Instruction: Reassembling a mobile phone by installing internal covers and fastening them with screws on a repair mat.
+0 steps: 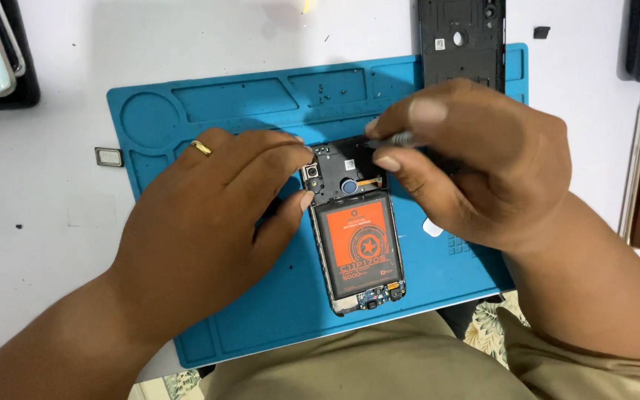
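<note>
Orange-batteried opened phone [357,237] on a blue work mat [261,111], between two hands.

The left hand [209,215], at nine o'clock of the phone, pinches its upper edge with fingers curled; the right hand [475,163], at two o'clock, grips a thin metal tool [398,138] over the phone's top.

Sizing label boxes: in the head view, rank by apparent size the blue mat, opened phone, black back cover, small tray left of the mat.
1. blue mat
2. opened phone
3. black back cover, cropped by the frame edge, so its rank against the phone is unsure
4. small tray
</note>
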